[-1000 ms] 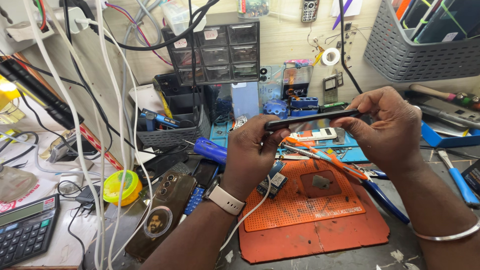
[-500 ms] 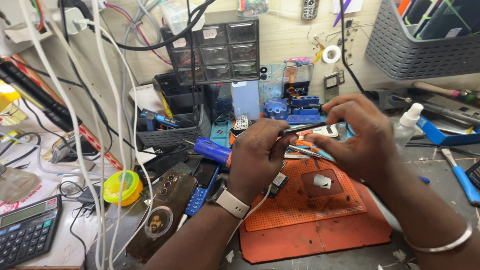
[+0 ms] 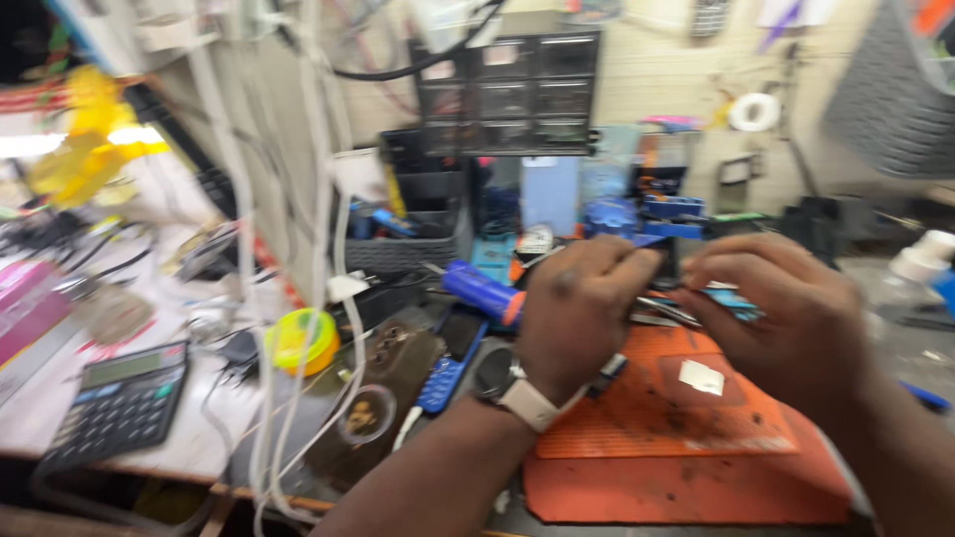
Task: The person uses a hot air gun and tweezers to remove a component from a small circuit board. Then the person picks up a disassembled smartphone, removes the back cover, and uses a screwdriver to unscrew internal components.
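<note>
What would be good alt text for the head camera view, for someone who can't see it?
Blurred view down at a cluttered repair bench: the left hand, wearing a wristwatch, and the right hand meet over an orange work mat, pinching a small dark part that is too blurred to identify. A calculator and hanging white cables are on the left.

The left hand (image 3: 582, 308) and right hand (image 3: 786, 308) have drawn closer together above the orange mat (image 3: 676, 438).

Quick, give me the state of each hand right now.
Left hand: closed, pinching one end of a thin dark object.
Right hand: closed on its other end; blur hides what it is.
</note>
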